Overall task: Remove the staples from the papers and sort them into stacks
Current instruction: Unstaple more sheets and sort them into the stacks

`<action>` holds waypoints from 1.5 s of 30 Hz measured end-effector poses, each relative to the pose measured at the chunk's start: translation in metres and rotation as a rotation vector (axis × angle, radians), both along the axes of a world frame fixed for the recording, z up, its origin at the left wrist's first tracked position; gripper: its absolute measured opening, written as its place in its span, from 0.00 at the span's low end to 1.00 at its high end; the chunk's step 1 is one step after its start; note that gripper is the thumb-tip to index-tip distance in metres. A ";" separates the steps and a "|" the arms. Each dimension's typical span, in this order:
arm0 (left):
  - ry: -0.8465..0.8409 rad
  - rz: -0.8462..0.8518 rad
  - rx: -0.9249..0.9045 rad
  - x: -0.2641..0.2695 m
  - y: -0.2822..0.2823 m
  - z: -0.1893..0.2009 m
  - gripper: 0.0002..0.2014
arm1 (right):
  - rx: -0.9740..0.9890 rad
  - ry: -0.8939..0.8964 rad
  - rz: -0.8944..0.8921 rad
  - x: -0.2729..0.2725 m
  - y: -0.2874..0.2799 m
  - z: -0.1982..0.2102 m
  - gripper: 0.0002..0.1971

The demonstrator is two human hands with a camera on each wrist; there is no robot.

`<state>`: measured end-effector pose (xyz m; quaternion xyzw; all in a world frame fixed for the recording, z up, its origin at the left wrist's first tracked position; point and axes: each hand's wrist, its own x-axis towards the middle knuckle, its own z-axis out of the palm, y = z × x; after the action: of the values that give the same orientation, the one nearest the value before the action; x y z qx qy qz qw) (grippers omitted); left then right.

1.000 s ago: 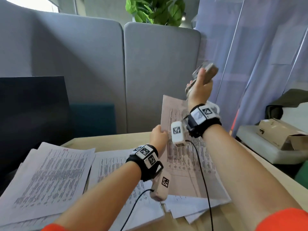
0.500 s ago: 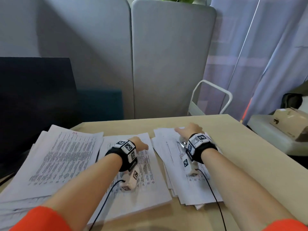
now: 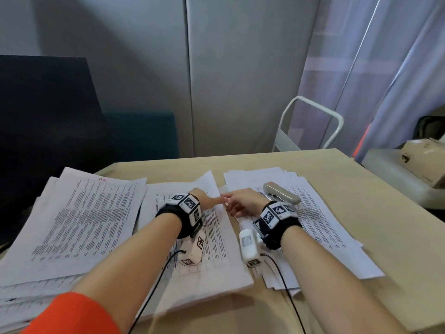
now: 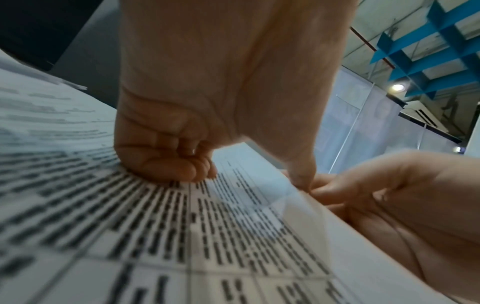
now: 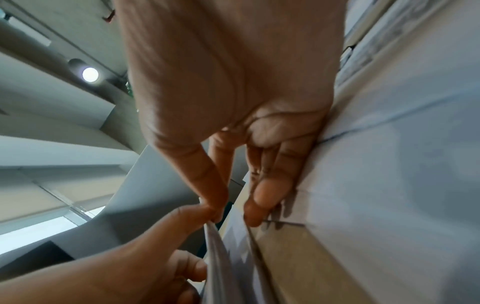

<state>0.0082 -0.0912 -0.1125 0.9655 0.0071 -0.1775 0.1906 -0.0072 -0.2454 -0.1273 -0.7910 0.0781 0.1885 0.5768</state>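
Three piles of printed paper lie on the wooden table (image 3: pixel 361 213): a left stack (image 3: pixel 79 220), a middle stack (image 3: pixel 212 261) and a right stack (image 3: pixel 325 232). A beige staple tool (image 3: pixel 280 194) rests on the right stack, held by nobody. My left hand (image 3: pixel 208 201) sits on the middle stack with its fingers (image 4: pixel 166 164) curled on the page. Its thumb tip (image 4: pixel 301 176) presses the sheet's raised right edge. My right hand (image 3: pixel 240 203) meets it there. In the right wrist view its thumb (image 5: pixel 215 195) and forefinger pinch that lifted edge (image 5: pixel 221 246).
A dark monitor (image 3: pixel 48 116) stands behind the left stack. A grey partition (image 3: pixel 240 80) closes off the table's far side. A white chair frame (image 3: pixel 313 121) and a cardboard box (image 3: pixel 423 157) are beyond the right edge. Wrist-camera cables (image 3: pixel 284 280) trail over the paper.
My right hand came down from head height and released the beige tool onto the right stack. The sheet my left hand held up is down. Both hands now meet at the middle stack's right edge.
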 end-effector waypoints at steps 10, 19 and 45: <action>0.320 0.027 -0.422 0.018 0.026 -0.004 0.16 | 0.015 -0.084 0.149 -0.001 -0.007 -0.006 0.17; 0.179 -0.137 -0.366 0.002 0.034 -0.008 0.14 | -0.018 -0.142 0.154 0.000 -0.009 -0.010 0.19; 0.097 -0.152 -0.204 0.004 0.034 -0.009 0.24 | 0.003 -0.146 0.161 0.002 -0.014 -0.014 0.19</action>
<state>0.0122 -0.0576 -0.1219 0.9291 -0.0749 -0.2378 0.2730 -0.0048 -0.2592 -0.1417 -0.8054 -0.0282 0.1763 0.5653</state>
